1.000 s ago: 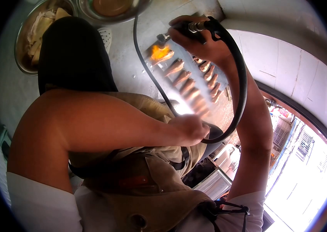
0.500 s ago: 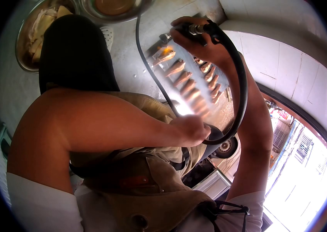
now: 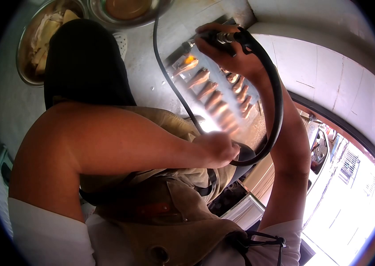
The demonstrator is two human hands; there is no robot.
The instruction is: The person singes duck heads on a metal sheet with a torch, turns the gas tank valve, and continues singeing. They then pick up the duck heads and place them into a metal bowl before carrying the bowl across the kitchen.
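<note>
My right hand (image 3: 229, 48) is closed around the handle of a blowtorch (image 3: 217, 38), whose metal nozzle (image 3: 188, 45) points down at a tray (image 3: 216, 71). An orange flame (image 3: 190, 59) glows at the end of a drumstick-shaped piece of meat (image 3: 185, 66). Several similar pieces (image 3: 208, 90) lie in two rows on the tray; the nearer ones are blurred. From the torch a black hose (image 3: 279, 97) loops down to my left hand (image 3: 217, 150), a fist closed around it. Beyond that fist, the hose runs up past the meat.
A steel bowl (image 3: 19, 57) of pale meat pieces stands at the upper left, beside another basin (image 3: 103, 17) holding brownish liquid. My black-clad knee (image 3: 85, 62) and a white perforated shoe (image 3: 121, 44) are close by. A tiled wall (image 3: 325, 71) rises on the right, above an opening onto a street.
Both hands keep their grip and hardly move; the view shifts slightly. Outside, the vehicle wheel below has gone from sight and another vehicle shows by the opening.
</note>
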